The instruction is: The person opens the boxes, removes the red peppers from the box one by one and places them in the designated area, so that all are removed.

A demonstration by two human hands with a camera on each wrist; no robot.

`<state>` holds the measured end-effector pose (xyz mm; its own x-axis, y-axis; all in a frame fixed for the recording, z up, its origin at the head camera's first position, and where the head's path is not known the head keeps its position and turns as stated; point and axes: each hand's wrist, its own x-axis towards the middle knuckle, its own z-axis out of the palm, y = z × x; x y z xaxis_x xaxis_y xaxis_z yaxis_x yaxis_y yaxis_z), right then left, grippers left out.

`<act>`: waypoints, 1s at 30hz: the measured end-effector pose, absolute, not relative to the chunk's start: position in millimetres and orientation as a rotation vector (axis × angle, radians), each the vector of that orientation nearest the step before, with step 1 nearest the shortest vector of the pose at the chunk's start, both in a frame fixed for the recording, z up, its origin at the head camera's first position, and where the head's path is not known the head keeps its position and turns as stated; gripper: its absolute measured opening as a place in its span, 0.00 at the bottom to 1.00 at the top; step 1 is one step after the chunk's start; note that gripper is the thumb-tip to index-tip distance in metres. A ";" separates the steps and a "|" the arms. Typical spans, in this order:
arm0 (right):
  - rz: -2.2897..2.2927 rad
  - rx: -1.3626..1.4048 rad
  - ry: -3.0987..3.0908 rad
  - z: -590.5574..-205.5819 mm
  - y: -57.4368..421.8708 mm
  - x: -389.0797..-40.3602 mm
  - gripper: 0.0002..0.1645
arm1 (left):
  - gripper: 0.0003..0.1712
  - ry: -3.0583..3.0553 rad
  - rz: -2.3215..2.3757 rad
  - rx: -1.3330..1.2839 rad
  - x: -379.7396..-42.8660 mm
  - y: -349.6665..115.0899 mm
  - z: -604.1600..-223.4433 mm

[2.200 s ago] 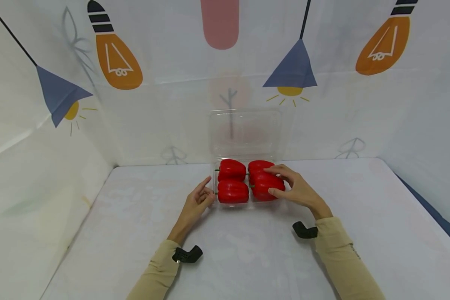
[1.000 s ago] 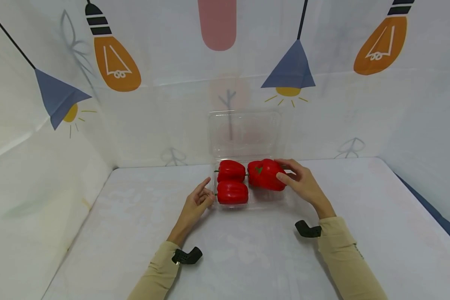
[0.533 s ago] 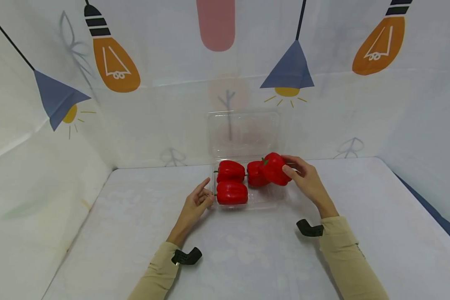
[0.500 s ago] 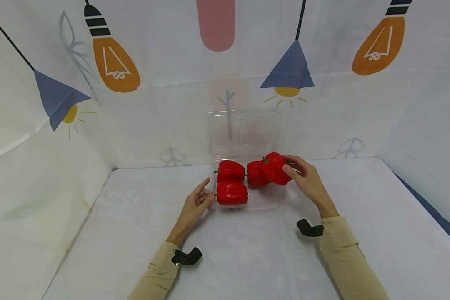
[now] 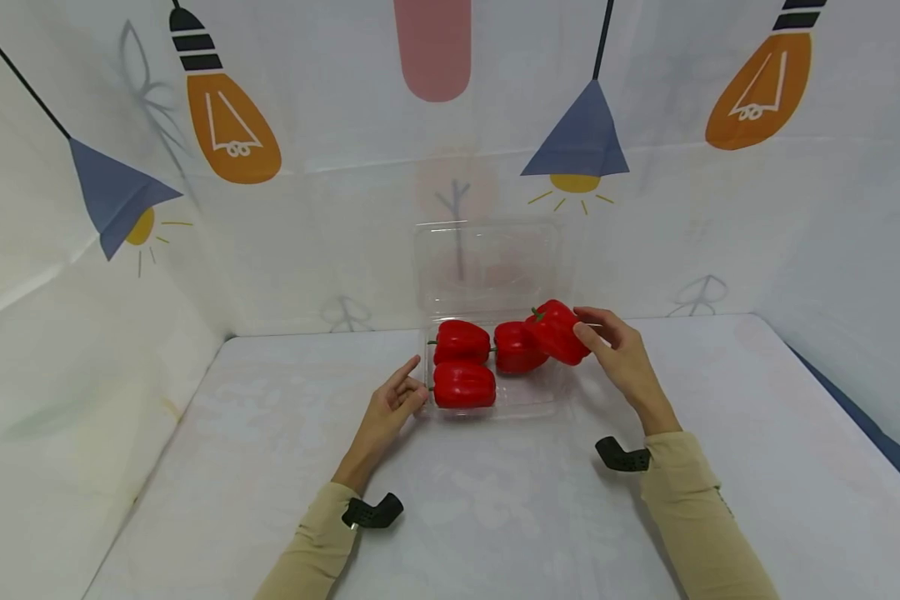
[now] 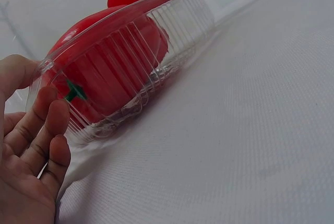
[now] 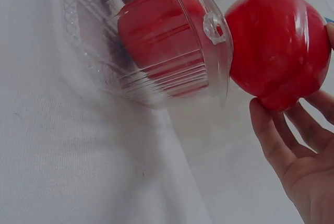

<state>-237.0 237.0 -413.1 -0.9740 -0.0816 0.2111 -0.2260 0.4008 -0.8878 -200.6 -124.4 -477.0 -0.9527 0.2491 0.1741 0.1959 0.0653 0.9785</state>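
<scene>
White bench (image 5: pixel 487 508) across lower frame; tan sleeves (image 5: pixel 678 479) in from bottom edge. Left hand (image 5: pixel 388 408), left of centre: fingers loosely bent, touching near corner of clear plastic clamshell container (image 5: pixel 528 398); pinch or mere contact, cannot tell. Right hand (image 5: pixel 627 358), right of centre: fingers pinching held red bell pepper (image 5: pixel 558 333), tilted, stem toward upper left, by container's rear right corner. Inside: three red bell peppers (image 5: pixel 465 385), two at left, one rear right. Beyond, mid-frame: transparent lid (image 5: pixel 487 267), upright before lamp-printed backdrop (image 5: pixel 330 242).
</scene>
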 end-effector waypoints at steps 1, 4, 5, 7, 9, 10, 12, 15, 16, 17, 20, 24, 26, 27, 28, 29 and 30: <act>1.623 0.269 -2.509 -413.1 237.4 -237.4 0.27 | 0.34 2.266 2.067 0.476 -200.6 -124.4 -476.9; 1.626 0.248 -2.490 -413.2 238.9 -238.0 0.28 | 0.34 2.262 2.072 0.475 -200.4 -123.9 -476.5; 1.633 0.242 -2.481 -413.4 239.4 -238.2 0.28 | 0.34 2.261 2.073 0.473 -200.3 -123.8 -476.5; 1.648 0.236 -2.467 -413.9 240.2 -238.6 0.28 | 0.35 2.263 2.073 0.472 -200.3 -123.8 -476.7; 1.664 0.226 -2.452 -414.1 240.5 -238.8 0.28 | 0.34 2.258 2.083 0.467 -200.2 -123.8 -476.7; 1.671 0.221 -2.444 -414.2 240.6 -238.9 0.29 | 0.34 2.256 2.089 0.459 -200.3 -123.9 -476.7; 1.680 0.211 -2.425 -414.6 240.7 -239.5 0.29 | 0.32 2.241 2.106 0.422 -200.2 -124.0 -476.4; 1.713 0.185 -2.386 -415.1 241.0 -240.7 0.29 | 0.30 2.215 2.127 0.305 -199.8 -124.2 -475.1; 1.726 0.172 -2.372 -415.6 241.4 -241.0 0.29 | 0.30 2.207 2.136 0.268 -199.5 -124.2 -474.7; 1.731 0.164 -2.359 -415.9 241.8 -241.3 0.29 | 0.29 2.199 2.141 0.230 -199.4 -124.2 -474.4; 1.746 0.134 -2.332 -417.0 243.4 -242.5 0.30 | 0.28 2.184 2.159 0.163 -199.3 -123.5 -474.0; 1.740 0.089 -2.329 -418.3 245.5 -244.1 0.31 | 0.25 2.204 2.156 0.167 -199.7 -123.2 -475.0; 1.738 0.054 -2.335 -419.2 246.2 -244.4 0.32 | 0.25 2.211 2.141 0.182 -200.1 -123.5 -475.9; 1.738 0.035 -2.338 -419.8 246.5 -244.5 0.32 | 0.25 2.213 2.133 0.186 -200.2 -123.8 -476.1; 1.736 0.012 -2.341 -420.3 246.7 -244.5 0.32 | 0.25 2.209 2.126 0.188 -200.5 -124.1 -476.3; 1.734 -0.012 -2.346 -420.6 246.7 -244.3 0.33 | 0.25 2.204 2.120 0.194 -200.7 -124.7 -476.6; 1.729 -0.031 -2.352 -420.8 246.8 -244.1 0.33 | 0.25 2.194 2.117 0.194 -200.7 -125.1 -476.4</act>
